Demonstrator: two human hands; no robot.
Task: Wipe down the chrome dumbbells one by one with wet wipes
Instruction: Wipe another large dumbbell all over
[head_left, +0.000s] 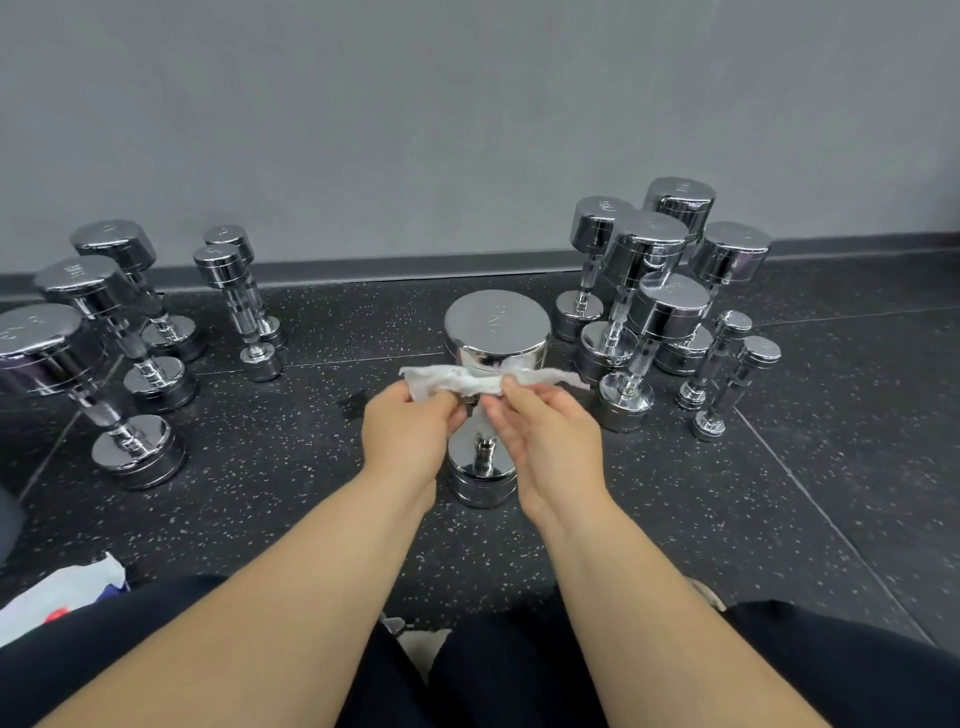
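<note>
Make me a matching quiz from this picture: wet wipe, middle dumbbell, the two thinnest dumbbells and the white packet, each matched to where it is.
1 wet wipe
2 middle dumbbell
3 two thinnest dumbbells
4 white packet

A far right on the floor
B pinched between left hand and right hand
C lower left, beside the leg
D standing on end, centre

Pairs: 1-B, 2-D, 3-A, 4-C

A single wide-angle view is taken from the head, tilted forward and down. The left hand (410, 426) and right hand (545, 431) are seen close, at centre; beyond them the floor (779, 519) and wall (467, 130) are taken in.
</note>
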